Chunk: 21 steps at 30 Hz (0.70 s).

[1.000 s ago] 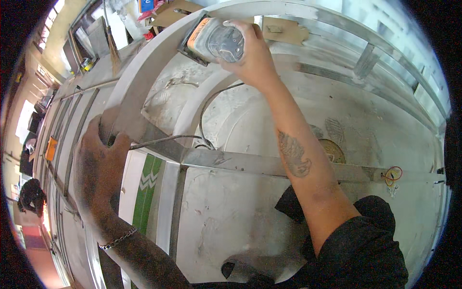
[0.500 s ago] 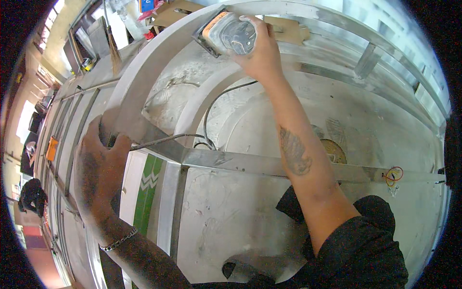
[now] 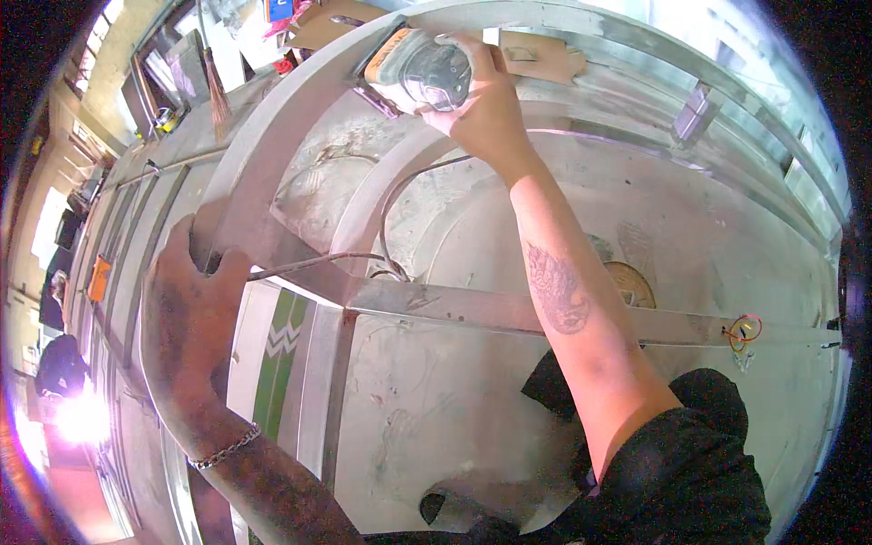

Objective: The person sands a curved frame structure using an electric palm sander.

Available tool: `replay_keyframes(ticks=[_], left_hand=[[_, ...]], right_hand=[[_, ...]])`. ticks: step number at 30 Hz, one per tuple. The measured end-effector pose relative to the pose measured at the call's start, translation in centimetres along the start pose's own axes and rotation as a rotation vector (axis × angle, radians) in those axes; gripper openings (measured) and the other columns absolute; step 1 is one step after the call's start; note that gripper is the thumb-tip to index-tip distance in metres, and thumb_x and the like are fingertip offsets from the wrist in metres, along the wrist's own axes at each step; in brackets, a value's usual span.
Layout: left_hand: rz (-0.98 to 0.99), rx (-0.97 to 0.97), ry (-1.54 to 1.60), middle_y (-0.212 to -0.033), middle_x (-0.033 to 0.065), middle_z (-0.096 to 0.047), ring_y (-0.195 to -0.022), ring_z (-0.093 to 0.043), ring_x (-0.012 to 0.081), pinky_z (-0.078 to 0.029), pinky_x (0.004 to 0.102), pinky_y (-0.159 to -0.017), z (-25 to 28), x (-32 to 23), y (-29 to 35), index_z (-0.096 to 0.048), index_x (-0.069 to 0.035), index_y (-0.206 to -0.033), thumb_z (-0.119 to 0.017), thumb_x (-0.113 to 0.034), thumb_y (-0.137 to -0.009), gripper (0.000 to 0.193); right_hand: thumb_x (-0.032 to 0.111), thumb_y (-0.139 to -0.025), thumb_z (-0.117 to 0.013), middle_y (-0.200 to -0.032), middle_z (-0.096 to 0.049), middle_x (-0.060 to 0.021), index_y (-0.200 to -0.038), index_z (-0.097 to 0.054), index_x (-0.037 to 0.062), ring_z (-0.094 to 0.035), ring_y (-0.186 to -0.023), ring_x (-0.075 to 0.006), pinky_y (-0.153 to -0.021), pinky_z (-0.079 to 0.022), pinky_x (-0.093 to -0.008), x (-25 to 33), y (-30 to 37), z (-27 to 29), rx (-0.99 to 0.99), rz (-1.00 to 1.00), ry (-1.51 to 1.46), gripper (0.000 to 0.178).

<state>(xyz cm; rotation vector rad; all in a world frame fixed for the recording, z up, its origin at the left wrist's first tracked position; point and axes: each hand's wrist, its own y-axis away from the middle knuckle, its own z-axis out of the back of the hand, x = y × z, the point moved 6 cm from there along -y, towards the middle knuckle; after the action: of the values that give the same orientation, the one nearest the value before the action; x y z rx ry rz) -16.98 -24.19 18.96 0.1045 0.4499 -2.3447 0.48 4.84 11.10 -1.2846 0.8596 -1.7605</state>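
My right hand (image 3: 493,109) is closed round an electric palm sander (image 3: 431,74), dusty grey with an orange band. The sander's flat pad lies against the upper part of a curved, pale metal frame (image 3: 286,118). Lower down on the left, my left hand (image 3: 195,291) grips the same curved bar, its thumb and fingers round the edge. Their tips are partly hidden behind the metal. A dark cable (image 3: 318,263) runs from beside my left hand and loops over the inner arch (image 3: 363,204).
A straight metal crossbar (image 3: 509,311) spans the frame, with thin coloured wires (image 3: 745,331) at its right. A round disc (image 3: 631,283) lies on the dusty floor. Cardboard (image 3: 540,59) and a broom (image 3: 215,95) are farther off. At far left, a bright glare (image 3: 82,415) shines beside a crouching person (image 3: 62,363).
The sander and my right hand have shifted slightly left along the curved bar. My left hand keeps its grip. A bright glare has appeared at the far left, tinting the scene pink.
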Motion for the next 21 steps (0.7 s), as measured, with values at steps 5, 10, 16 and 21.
replay_keyframes(ticks=[5, 10, 16, 21], left_hand=[[-0.017, 0.032, 0.031, -0.127, 0.0312, -0.068, -0.120, -0.066, 0.0445, -0.048, 0.0506, -0.107, -0.3, -0.1, -0.4, -0.059, 0.002, -0.141, -0.064, -0.031, -0.086, 0.065], [-0.004, -0.030, -0.059, -0.128, 0.0308, -0.068, -0.121, -0.066, 0.0441, -0.048, 0.0497, -0.108, 0.4, 1.0, -0.2, -0.059, 0.002, -0.141, -0.065, -0.032, -0.086, 0.065], [0.002, 0.016, -0.009, -0.130, 0.0278, -0.068, -0.123, -0.065, 0.0416, -0.048, 0.0487, -0.108, -0.3, 0.8, -0.4, -0.059, 0.001, -0.140, -0.065, -0.032, -0.086, 0.064], [-0.034, -0.032, 0.031, -0.129, 0.0264, -0.069, -0.122, -0.066, 0.0408, -0.049, 0.0479, -0.107, 0.3, 0.2, 0.0, -0.060, 0.000, -0.140, -0.065, -0.031, -0.085, 0.063]], right_hand=[[0.012, -0.065, -0.095, -0.132, -0.059, -0.0191, -0.142, -0.053, 0.0135, -0.059, -0.125, -0.0391, -0.105, -0.051, -0.0452, 0.9, 0.3, -0.5, 0.061, 0.016, -0.061, 0.088], [0.018, -0.068, -0.093, -0.132, -0.058, -0.0179, -0.143, -0.053, 0.0141, -0.061, -0.122, -0.0378, -0.103, -0.052, -0.0463, 1.6, 0.3, -0.8, 0.045, 0.108, -0.010, 0.085], [0.020, -0.067, -0.094, -0.130, -0.060, -0.0179, -0.142, -0.053, 0.0142, -0.062, -0.120, -0.0364, -0.102, -0.052, -0.0467, -0.2, -0.1, 0.0, 0.009, -0.055, 0.044, 0.085], [0.019, -0.066, -0.094, -0.132, -0.060, -0.0190, -0.142, -0.052, 0.0138, -0.060, -0.122, -0.0383, -0.104, -0.051, -0.0471, 0.7, 0.0, -0.6, 0.025, 0.027, 0.015, 0.087]])
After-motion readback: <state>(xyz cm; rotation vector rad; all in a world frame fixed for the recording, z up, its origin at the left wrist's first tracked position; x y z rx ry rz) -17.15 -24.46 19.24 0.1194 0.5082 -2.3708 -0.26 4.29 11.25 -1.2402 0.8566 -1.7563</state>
